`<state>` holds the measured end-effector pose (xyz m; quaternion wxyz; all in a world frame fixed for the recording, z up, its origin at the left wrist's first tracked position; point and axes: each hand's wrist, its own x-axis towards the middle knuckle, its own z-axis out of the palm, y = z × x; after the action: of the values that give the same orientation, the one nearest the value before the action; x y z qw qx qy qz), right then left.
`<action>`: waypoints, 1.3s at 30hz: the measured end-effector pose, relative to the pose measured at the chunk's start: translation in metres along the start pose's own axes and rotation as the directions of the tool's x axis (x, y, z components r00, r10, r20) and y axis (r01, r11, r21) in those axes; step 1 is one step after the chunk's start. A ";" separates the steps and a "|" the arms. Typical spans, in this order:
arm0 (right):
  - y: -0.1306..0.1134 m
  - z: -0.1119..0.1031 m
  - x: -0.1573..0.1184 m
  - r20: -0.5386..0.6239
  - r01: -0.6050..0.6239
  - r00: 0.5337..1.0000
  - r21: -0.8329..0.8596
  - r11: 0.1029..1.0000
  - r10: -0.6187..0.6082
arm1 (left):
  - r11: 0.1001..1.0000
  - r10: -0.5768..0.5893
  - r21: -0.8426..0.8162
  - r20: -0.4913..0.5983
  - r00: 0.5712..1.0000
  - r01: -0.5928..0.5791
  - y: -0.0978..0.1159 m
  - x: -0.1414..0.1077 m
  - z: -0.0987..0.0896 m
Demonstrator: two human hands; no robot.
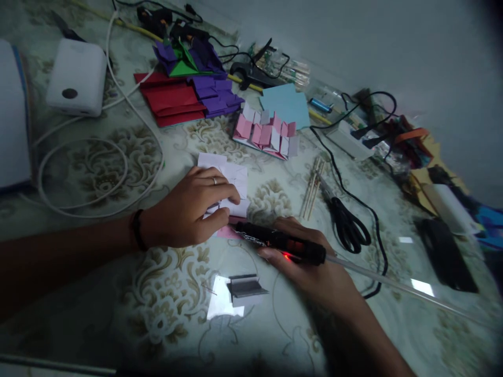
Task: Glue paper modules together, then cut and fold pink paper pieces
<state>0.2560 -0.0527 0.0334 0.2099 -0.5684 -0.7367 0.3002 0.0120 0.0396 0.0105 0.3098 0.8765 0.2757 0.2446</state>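
My left hand [196, 207] presses down on a folded white and pink paper [233, 178], with its thumb and bent fingers at the paper's near edge. My right hand [314, 262] is wrapped around a black hot glue gun [283, 241] with a red light glowing on it. A long clear glue stick [377, 277] sticks out of the gun's back end. The nozzle points left, at the pink edge beside my left thumb; whether it touches is hard to tell. Nearer to me lies a small folded grey paper piece [247, 289].
Black-handled scissors [349, 225] and thin wooden sticks [312, 188] lie right of the paper. Behind are pink-white folded paper [265, 131], red folded paper [173, 99] and purple folded paper [216, 94]. A white cable [155, 136], white box [78, 76], power strip [349, 139] and phone [446, 254] surround them.
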 end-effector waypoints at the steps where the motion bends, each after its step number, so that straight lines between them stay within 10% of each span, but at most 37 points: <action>1: 0.000 -0.001 0.000 0.004 -0.001 1.000 0.004 1.000 0.001 | 1.000 0.000 -0.002 0.000 1.000 0.000 0.000 0.000 0.000; 25: 0.014 -0.030 -0.014 0.053 0.036 0.998 0.106 0.994 -0.042 | 1.000 -0.008 -0.010 0.008 1.000 0.008 -0.002 0.001 -0.001; 31: 0.054 -0.055 -0.019 -0.254 -0.175 0.958 -0.155 0.972 0.132 | 0.999 -0.016 -0.028 0.011 1.000 0.016 -0.003 0.001 -0.001; 39: 0.111 -0.064 -0.008 -0.389 -0.168 0.921 -0.458 0.873 -0.027 | 0.999 0.006 -0.034 -0.010 1.000 -0.006 -0.003 0.000 0.000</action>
<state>0.3786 -0.0285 0.0050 0.1900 -0.6772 -0.7108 -0.0027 0.0109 0.0414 0.0084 0.3223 0.8707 0.2704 0.2546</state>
